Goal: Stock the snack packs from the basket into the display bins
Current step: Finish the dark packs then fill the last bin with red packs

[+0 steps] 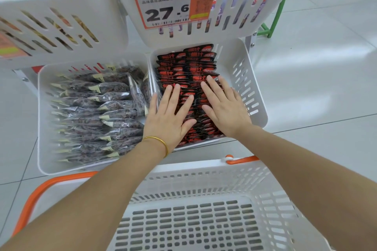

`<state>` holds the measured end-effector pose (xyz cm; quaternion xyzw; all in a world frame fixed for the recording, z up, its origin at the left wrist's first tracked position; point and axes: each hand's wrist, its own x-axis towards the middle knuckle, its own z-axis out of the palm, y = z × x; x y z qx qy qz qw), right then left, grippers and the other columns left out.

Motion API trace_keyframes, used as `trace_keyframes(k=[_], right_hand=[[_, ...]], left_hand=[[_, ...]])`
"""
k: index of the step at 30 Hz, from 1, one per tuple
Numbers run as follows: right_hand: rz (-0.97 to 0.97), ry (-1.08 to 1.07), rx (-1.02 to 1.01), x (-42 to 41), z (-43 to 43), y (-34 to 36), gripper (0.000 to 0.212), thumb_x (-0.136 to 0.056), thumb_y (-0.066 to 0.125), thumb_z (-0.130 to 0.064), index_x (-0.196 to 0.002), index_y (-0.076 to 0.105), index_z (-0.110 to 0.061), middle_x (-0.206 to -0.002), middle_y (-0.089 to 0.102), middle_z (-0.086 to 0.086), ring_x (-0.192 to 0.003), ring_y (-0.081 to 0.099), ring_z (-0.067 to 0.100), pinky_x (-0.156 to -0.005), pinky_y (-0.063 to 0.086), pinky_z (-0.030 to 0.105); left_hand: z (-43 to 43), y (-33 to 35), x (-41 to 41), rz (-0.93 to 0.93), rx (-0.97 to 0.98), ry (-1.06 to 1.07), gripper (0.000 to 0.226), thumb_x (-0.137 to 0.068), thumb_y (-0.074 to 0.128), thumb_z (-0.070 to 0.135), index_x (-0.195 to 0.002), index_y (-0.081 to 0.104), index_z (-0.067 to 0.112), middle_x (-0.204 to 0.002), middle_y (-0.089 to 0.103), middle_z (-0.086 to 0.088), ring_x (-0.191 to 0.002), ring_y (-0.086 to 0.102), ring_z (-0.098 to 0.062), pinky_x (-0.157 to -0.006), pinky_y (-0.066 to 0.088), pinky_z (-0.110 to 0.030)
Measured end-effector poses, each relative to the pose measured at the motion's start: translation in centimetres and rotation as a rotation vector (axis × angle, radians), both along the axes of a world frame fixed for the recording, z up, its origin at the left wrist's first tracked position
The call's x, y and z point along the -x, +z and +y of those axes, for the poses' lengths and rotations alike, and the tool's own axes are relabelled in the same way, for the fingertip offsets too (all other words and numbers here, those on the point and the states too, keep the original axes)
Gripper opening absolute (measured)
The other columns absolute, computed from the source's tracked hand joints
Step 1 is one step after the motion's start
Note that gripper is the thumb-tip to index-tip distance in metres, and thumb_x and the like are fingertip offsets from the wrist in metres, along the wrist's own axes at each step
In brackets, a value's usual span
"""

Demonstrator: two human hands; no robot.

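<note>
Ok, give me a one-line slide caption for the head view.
Left hand and right hand press flat on the red-and-black snack packs filling the lower right bin; the basket below shows none.

Left hand (167,116) and right hand (224,106) flat on red-black snack packs (195,61) in white bin (244,79)

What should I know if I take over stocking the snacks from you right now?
Left hand: open, flat on the red-and-black packs in the lower right bin.
Right hand: open, flat on the same packs.
Basket: no packs visible in the part shown.
Done: packs lie in rows in the bin.
Left: probably just lift both hands and check the rows are neat.
</note>
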<state>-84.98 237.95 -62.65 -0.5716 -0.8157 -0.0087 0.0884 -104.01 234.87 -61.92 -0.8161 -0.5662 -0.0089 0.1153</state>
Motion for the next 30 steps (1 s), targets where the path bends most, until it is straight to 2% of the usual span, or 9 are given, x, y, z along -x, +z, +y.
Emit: trace_keyframes(k=[4,6,9,12,17,21,23,27,30], right_hand=[[0.006,0.002,0.003,0.0,0.0,-0.1,0.064,-0.094,0.009,-0.051,-0.152,0.011,-0.024,-0.160,0.008,-0.002,-0.147,0.002,0.024,-0.114,0.017,0.047],[0.007,0.005,-0.004,-0.1,0.0,-0.2,0.063,-0.095,0.011,-0.051,-0.151,0.013,-0.023,-0.159,0.011,-0.001,-0.147,0.005,0.025,-0.113,0.020,0.048],[0.016,0.014,-0.018,-0.1,0.0,-0.2,0.061,-0.096,0.016,-0.049,-0.150,0.020,-0.020,-0.158,0.018,0.001,-0.146,0.013,0.029,-0.110,0.027,0.051],[0.018,0.012,-0.030,-0.1,0.1,-0.2,0.061,-0.096,0.018,-0.048,-0.150,0.022,-0.020,-0.157,0.020,0.002,-0.145,0.015,0.029,-0.108,0.029,0.051],[0.013,0.007,-0.030,0.2,0.1,-0.3,0.061,-0.096,0.017,-0.049,-0.150,0.021,-0.020,-0.158,0.019,0.002,-0.145,0.014,0.028,-0.109,0.028,0.050],[-0.002,0.005,-0.017,0.3,0.0,-0.2,0.060,-0.096,0.020,-0.048,-0.149,0.025,-0.019,-0.156,0.024,0.003,-0.144,0.019,0.030,-0.106,0.032,0.051],[-0.006,0.000,-0.007,0.2,-0.2,-0.2,0.061,-0.096,0.019,-0.049,-0.149,0.024,-0.019,-0.156,0.023,0.003,-0.144,0.018,0.030,-0.107,0.032,0.051],[0.022,-0.017,-0.016,0.5,-0.1,0.2,0.063,-0.095,0.014,-0.051,-0.150,0.022,-0.022,-0.158,0.020,0.000,-0.145,0.015,0.028,-0.111,0.025,0.051],[0.055,-0.063,-0.027,0.6,0.1,0.6,0.062,-0.095,0.010,-0.052,-0.151,0.016,-0.026,-0.159,0.010,-0.003,-0.146,0.009,0.025,-0.115,0.013,0.050]], left_hand=[[0.2,0.2,0.0,0.066,0.033,0.035,0.058,-0.089,-0.010,0.055,-0.143,-0.017,0.035,-0.157,-0.016,-0.010,-0.144,-0.014,-0.027,-0.113,-0.009,-0.051],[0.5,0.2,0.1,0.083,0.002,0.011,0.058,-0.091,-0.005,0.054,-0.147,-0.010,0.036,-0.158,-0.008,-0.013,-0.145,-0.006,-0.030,-0.114,-0.002,-0.054],[0.6,0.0,0.5,0.119,-0.074,-0.119,0.058,-0.093,0.011,0.051,-0.148,0.019,0.033,-0.154,0.021,-0.017,-0.142,0.021,-0.034,-0.112,0.020,-0.056],[0.6,0.0,1.0,0.118,-0.093,-0.150,0.055,-0.094,0.014,0.046,-0.147,0.021,0.033,-0.153,0.024,-0.017,-0.141,0.024,-0.034,-0.110,0.025,-0.056],[0.2,0.0,0.5,0.097,0.005,-0.079,0.055,-0.095,0.004,0.045,-0.147,-0.012,0.038,-0.157,-0.011,-0.014,-0.145,-0.010,-0.031,-0.115,0.003,-0.055],[0.0,-0.1,0.4,0.126,0.054,-0.040,0.056,-0.092,-0.005,0.049,-0.142,-0.025,0.036,-0.153,-0.026,-0.013,-0.141,-0.023,-0.030,-0.114,-0.005,-0.056],[-0.1,-0.2,0.3,0.109,0.090,-0.035,0.059,-0.089,-0.008,0.054,-0.142,-0.024,0.035,-0.153,-0.026,-0.013,-0.141,-0.023,-0.030,-0.114,-0.006,-0.056],[0.8,0.7,-0.7,-0.118,-0.044,0.013,0.064,-0.093,0.005,0.053,-0.150,0.005,0.024,-0.158,0.004,-0.011,-0.146,0.001,-0.026,-0.116,0.001,-0.051],[2.1,0.7,-1.3,-0.130,0.015,0.077,0.066,-0.093,0.000,0.051,-0.149,-0.010,0.017,-0.157,-0.013,-0.008,-0.145,-0.014,-0.022,-0.117,-0.007,-0.044]])
